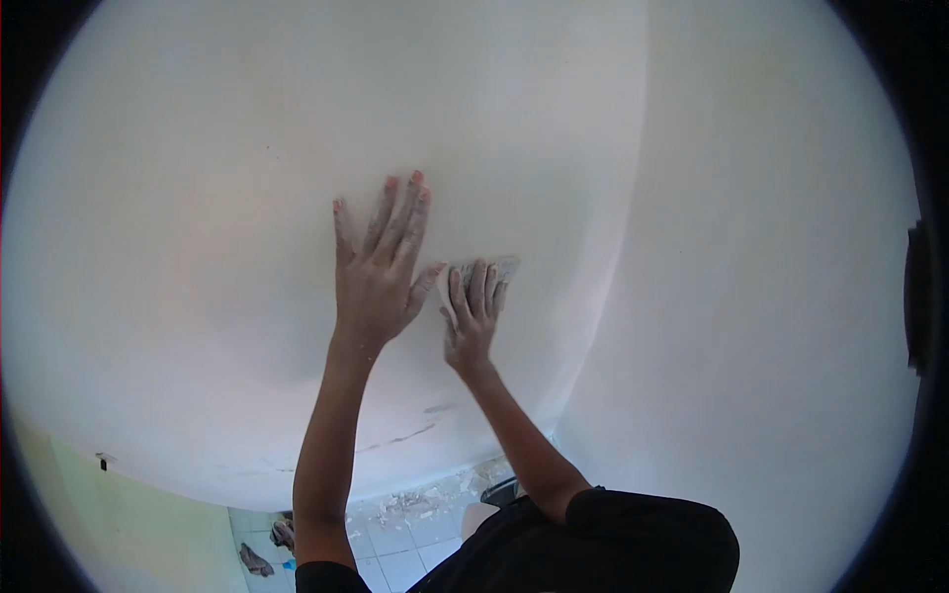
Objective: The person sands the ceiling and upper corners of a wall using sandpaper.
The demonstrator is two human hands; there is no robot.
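My left hand lies flat on the pale wall, fingers spread and holding nothing. To its right and a little lower, my right hand presses a dusty grey sheet of sandpaper against the same wall. The sheet's upper edge and right corner show past my fingers; the rest is hidden beneath them. Whitish dust coats the fingers of both hands.
A wall corner runs down to the right of my hands. Dark streaks mark the lower wall. White debris lies on the tiled floor, with crumpled dark cloth at lower left and a black container near the corner.
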